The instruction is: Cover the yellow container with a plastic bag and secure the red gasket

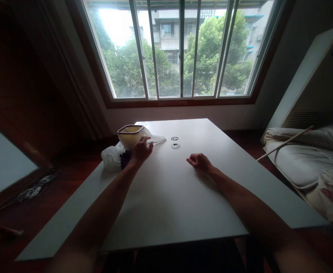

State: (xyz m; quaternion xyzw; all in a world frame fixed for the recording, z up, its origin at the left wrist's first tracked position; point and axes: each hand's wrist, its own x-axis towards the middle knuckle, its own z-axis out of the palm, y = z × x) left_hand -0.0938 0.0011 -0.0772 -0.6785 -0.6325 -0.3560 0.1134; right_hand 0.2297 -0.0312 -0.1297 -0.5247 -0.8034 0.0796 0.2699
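The brown-rimmed bin [127,140] stands just left of and beyond my nearer left hand [141,150], fingers parted, while my right hand [200,163], curled into a fist, sits well apart.

The table [169,212] is plain white, and at its far left a pale yellow bin [128,141] has a dark brown rim, beside a milky white bag [111,157] and a dark purplish bundle [124,160]. The floor [72,167] is deep red-brown, the far window frame [180,103] reddish brown, the trees [208,45] green. At right, the mattress [299,157] is greyish white, the stick [284,144] tan, and a pale sack [329,193] shows reddish marks.
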